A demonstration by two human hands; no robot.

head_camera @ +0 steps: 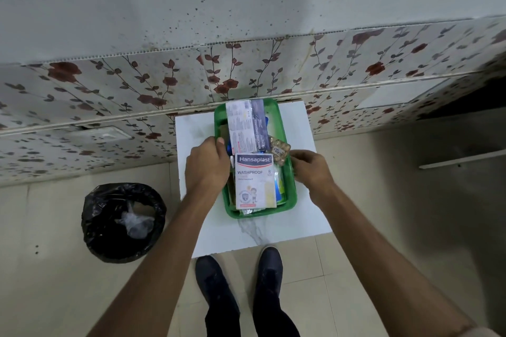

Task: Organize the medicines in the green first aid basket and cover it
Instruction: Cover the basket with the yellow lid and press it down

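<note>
A green first aid basket (290, 194) stands on a small white marble-patterned table (254, 235). Inside lie a Hansaplast washproof plaster pack (254, 183) at the near end, a medicated dressings pack (247, 126) at the far end and a blister strip of pale tablets (279, 152) over the right rim. Other packets are partly hidden beneath them. My left hand (208, 164) curls over the basket's left rim. My right hand (312, 167) grips the right rim beside the blister strip. No cover is in view.
A bin lined with a black bag (123, 221) stands on the tiled floor to the left of the table. A wall with floral tiles (137, 90) runs right behind the table. My two dark shoes (241, 276) touch the table's near edge.
</note>
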